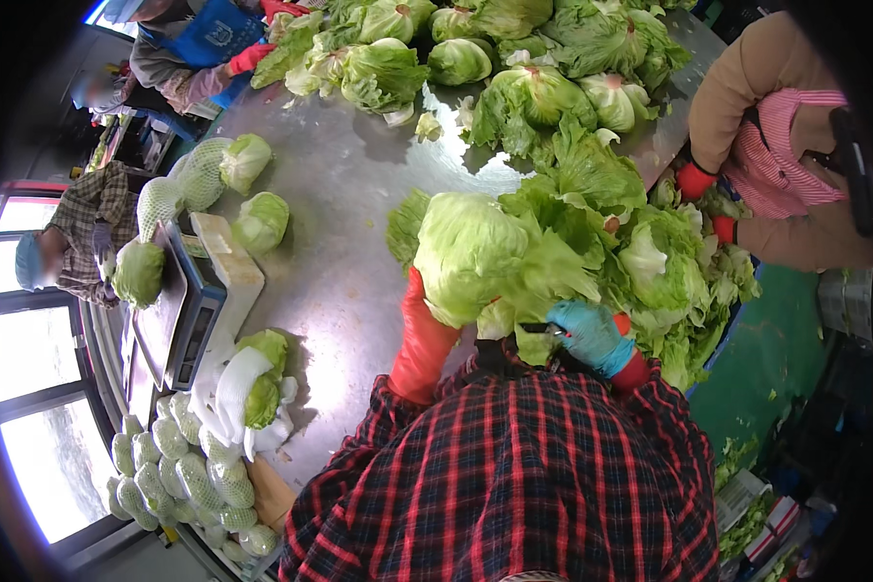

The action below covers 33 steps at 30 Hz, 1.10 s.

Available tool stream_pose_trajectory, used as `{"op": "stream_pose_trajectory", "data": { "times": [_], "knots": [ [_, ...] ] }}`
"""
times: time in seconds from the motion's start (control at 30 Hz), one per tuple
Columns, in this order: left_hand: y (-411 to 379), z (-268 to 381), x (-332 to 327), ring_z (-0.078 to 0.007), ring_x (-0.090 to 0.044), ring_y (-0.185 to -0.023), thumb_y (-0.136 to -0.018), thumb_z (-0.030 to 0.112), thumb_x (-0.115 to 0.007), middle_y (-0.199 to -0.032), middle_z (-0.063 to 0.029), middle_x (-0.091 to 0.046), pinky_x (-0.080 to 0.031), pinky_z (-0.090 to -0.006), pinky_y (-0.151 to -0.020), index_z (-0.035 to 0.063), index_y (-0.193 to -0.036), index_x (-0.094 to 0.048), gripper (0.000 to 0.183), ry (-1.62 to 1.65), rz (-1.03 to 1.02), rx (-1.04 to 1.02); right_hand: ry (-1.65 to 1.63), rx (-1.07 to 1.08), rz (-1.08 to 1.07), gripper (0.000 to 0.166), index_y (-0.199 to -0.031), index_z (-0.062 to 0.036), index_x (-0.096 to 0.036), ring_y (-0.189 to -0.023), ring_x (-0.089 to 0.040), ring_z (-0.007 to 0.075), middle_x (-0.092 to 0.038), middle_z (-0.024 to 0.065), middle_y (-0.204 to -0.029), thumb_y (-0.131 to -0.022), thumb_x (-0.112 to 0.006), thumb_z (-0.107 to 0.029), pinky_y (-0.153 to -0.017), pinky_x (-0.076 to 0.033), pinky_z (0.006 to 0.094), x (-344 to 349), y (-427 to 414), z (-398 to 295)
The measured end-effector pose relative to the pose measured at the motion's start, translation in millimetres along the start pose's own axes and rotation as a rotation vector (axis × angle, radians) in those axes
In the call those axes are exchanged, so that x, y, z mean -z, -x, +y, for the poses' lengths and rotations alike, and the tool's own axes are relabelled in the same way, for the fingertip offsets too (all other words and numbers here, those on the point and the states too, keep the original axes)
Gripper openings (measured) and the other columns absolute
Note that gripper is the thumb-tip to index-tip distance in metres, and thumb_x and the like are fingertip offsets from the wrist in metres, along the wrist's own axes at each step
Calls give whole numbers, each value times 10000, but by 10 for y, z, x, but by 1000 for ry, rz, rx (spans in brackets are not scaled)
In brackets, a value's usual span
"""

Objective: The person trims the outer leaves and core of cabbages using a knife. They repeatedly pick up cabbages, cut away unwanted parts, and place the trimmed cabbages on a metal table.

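Observation:
A large pale-green head of lettuce (473,251) is held up over the near edge of the metal table. My left hand (425,338), in a red rubber glove, supports it from the left and below. Loose outer leaves (556,269) spread out to its right. My right hand (589,336) wears a blue glove and grips a small knife (542,329). Its dark blade points left, just below the lettuce. The handle is mostly hidden in my fingers.
Trimmed leaves (662,269) pile up at the right, beside a co-worker's red-gloved hand (693,180). More lettuce heads (538,94) cover the table's far side. At left stand a weighing scale (196,313) and foam-netted heads (189,473). Other co-workers stand along the left.

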<state>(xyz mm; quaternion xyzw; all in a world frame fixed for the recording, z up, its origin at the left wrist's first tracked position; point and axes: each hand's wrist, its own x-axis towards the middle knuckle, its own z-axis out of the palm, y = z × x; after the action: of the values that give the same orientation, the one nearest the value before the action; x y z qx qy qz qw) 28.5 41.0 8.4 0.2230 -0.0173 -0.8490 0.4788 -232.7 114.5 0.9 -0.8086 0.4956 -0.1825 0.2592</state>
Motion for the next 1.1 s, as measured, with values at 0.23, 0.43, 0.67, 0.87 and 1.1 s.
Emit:
{"op": "stream_pose_trajectory", "data": {
  "times": [0.23, 0.43, 0.67, 0.87, 1.1],
  "knots": [
    [-42, -3, 18, -357, -424, -1289, -906, 547, -435, -1451, -133, -397, -339, -573, -1057, 133, -1443, -344, 684, -127, -62, -119, -1202, -388, 104, 328, -1211, -49, -583, -724, -629, 141, -657, 94, -1005, -935, -592, -226, -563, -469, 261, 595, -168, -427],
    [-76, 38, 24, -290, -447, -1279, -853, 476, -578, -1419, -142, -437, -346, -431, -1085, 46, -1426, -364, 747, -450, -38, -146, -1297, -243, 385, 547, -1352, 10, -467, -913, -610, 146, -596, 120, -1186, -951, -558, -351, -798, -491, 262, 451, -394, -460],
    [74, -51, -175, -272, -369, -1334, -869, 602, -525, -1468, -136, -363, -310, -413, -1095, 42, -1475, -234, 875, -801, -42, -229, -990, -253, 412, 412, -1359, -28, -478, -1300, -434, 181, -485, 108, -1402, -961, -524, -125, -1053, -332, 290, 456, -333, -516],
    [120, -43, -83, -323, -387, -1318, -875, 625, -503, -1449, -145, -379, -325, -477, -1086, 47, -1465, -251, 864, -821, -32, -140, -850, -198, 154, 623, -1380, -125, -474, -1268, -473, 190, -466, 80, -1424, -822, -530, 145, -947, -468, 275, 372, -306, -745],
    [145, -4, 434, -320, -449, -1277, -759, 492, -714, -1403, -174, -426, -384, -456, -1058, 22, -1445, -267, 943, -73, -220, -29, -895, -33, 240, 490, -1340, -91, -513, -877, -611, 111, -577, 88, -1304, -873, -563, 49, -777, -506, 239, 440, -317, -771]
  ]
}}
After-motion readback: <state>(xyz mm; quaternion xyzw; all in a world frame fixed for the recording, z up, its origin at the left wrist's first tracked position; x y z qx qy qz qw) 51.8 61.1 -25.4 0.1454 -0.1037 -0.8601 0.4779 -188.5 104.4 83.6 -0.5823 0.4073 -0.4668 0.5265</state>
